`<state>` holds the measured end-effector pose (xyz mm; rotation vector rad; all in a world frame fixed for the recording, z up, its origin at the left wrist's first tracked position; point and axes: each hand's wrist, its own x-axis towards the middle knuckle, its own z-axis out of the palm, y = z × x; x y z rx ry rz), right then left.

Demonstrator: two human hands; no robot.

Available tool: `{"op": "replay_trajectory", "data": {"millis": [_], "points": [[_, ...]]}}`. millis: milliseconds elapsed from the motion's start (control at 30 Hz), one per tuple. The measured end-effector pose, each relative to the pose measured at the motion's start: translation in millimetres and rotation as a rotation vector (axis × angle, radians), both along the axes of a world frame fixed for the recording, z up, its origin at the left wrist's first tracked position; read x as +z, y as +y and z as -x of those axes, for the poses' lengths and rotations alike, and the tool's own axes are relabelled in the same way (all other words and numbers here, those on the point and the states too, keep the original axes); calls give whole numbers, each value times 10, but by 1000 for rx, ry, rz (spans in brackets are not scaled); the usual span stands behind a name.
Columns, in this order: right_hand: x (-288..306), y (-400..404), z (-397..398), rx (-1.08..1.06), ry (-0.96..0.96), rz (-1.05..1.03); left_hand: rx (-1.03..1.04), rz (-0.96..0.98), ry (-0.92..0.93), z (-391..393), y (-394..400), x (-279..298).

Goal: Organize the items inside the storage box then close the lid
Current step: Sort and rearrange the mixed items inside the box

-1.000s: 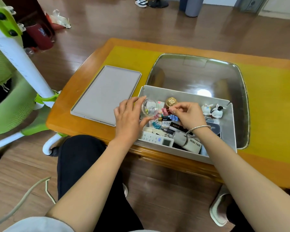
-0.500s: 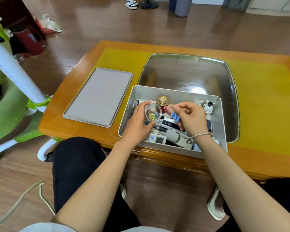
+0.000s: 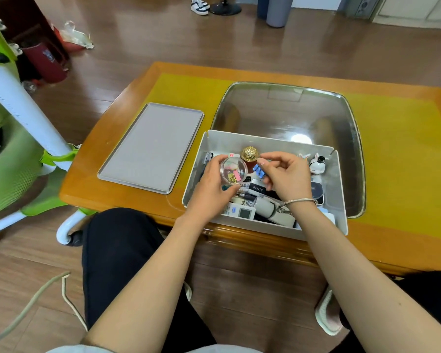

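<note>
Storage box [image 3: 339, 200] sits at the near edge of the table [image 3: 405, 159], lid [image 3: 150, 149] lying flat on the table just beside the box's left wall, not yet fitted. Left hand [image 3: 209, 189] grips a small clear round container [image 3: 233, 170] over the box's far-left part, fingers curled round its rim; gold and pink clips show inside it. Right hand [image 3: 285, 174] pinches blue clips [image 3: 259, 170] just beside the container's mouth. Risks, as judged: the container is tilted toward the camera, so clips could spill out if the hold slackens; pinched clips may miss the narrow mouth and drop among the remote [image 3: 239, 212] and other clutter. The box overhangs the near edge slightly, so a downward press might tip it.
</note>
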<state>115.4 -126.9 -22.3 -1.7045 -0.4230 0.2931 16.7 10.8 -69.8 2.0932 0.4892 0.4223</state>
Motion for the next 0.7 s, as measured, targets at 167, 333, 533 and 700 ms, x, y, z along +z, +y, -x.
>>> {"op": "replay_trajectory", "data": {"millis": [167,333,533,700], "points": [[-18,-30,-9,21,6,16,16,-5,28,-7,6,-10],[9,20,19,5,-52,48,7,0,83,0,-16,-2],[39,119,66,124,-118,106,14,22,38,-5,3,24],[3,41,-62,-8,-187,120,119,93,-81,24,98,80]]}}
